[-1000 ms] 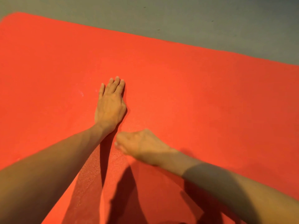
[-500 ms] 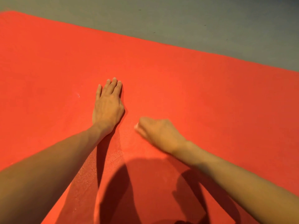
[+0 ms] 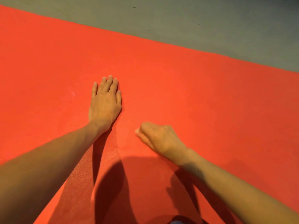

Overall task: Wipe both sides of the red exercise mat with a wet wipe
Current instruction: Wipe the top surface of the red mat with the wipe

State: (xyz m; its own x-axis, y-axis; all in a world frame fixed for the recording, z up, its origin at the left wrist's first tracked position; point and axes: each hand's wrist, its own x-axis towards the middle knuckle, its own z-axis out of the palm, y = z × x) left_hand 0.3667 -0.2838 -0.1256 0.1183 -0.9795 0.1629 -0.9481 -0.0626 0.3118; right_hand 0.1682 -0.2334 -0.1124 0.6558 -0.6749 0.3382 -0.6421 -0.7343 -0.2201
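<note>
**Item 1. Fingers, left hand.** The fingers (image 3: 110,83) are straight and pressed close together. They lie flat on the red exercise mat (image 3: 202,94) and pinch nothing. The left hand (image 3: 105,102) rests palm-down near the mat's middle. It is probably there as a brace, to keep the mat from creeping under the rubbing.

**Item 2. Fingers, right hand.** The fingers (image 3: 144,139) are curled under the palm. A small pale sliver shows at their tips, apparently the wet wipe (image 3: 137,130), bunched up and pressed to the mat. Most of it is hidden, so how it is folded cannot be told. The right hand (image 3: 161,138) sits knuckles-up on the mat, just beside the left wrist and nearer the mat's close edge. That hold would suit pushing the wipe along under pressure.

**Item 3. Red exercise mat.** It is spread flat on a grey floor (image 3: 210,21), one face up, and fills most of the view. Its far edge runs slantwise across the top.

**Item 4. Marks on the mat.**
- A grainy, duller streak (image 3: 111,156) lies between the forearms; it may be dampness.
- A faint pale scuff (image 3: 73,94) lies beyond the left hand's little-finger side.
- The person's shadow (image 3: 113,191) falls on the mat's near part.

**Status.** The upper face is being wiped. The underside has apparently yet to be turned up.
</note>
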